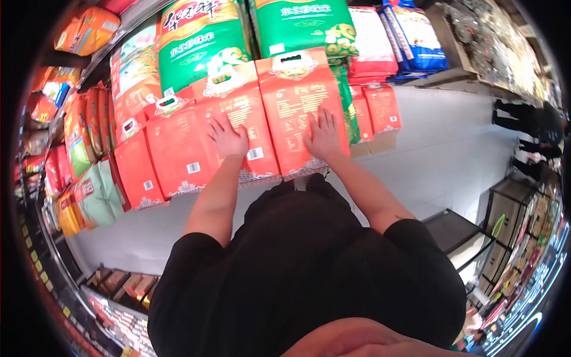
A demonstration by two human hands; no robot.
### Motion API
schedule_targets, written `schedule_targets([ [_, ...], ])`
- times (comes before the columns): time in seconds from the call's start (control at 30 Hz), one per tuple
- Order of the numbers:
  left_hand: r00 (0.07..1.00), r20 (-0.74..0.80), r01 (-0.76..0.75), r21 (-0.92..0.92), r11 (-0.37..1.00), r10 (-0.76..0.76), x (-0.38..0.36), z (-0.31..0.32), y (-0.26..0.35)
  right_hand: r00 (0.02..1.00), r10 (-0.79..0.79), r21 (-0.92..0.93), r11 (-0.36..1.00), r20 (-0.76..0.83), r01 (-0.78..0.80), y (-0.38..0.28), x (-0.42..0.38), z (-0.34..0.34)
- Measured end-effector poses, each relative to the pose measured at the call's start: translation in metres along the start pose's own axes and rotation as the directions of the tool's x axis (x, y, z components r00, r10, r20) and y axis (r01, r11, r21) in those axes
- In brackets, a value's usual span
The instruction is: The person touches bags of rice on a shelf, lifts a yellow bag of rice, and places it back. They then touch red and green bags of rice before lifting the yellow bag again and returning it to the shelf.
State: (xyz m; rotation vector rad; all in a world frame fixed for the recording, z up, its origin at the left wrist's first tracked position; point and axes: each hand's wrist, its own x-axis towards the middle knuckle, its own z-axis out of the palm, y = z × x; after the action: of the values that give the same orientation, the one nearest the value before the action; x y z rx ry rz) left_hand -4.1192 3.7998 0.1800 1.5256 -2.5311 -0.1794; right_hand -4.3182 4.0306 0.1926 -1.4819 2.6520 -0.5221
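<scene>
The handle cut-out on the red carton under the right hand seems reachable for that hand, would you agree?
Probably yes: the right hand appears to rest on the red carton, below the handle cut-out, and nothing visible blocks the way.

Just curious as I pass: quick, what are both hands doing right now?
Left hand: open, laid on a red carton, not gripping it.
Right hand: open, laid on the next red carton to the right, not gripping.
</scene>
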Motion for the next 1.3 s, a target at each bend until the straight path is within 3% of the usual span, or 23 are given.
schedule_targets([
  [0.23,1.000,0.028,-0.005,0.025,1.000,0.004,0.0046,0.0011,-0.0013,0.993,0.043,-0.049,0.998,0.106,-0.038,-0.0032,0.0058,-0.0022],
  [1.3,0.999,0.031,-0.032,0.009,0.999,0.032,0.0070,0.0033,0.0010,0.998,0.050,-0.047,0.998,0.043,-0.048,-0.0013,0.0049,-0.0020],
])
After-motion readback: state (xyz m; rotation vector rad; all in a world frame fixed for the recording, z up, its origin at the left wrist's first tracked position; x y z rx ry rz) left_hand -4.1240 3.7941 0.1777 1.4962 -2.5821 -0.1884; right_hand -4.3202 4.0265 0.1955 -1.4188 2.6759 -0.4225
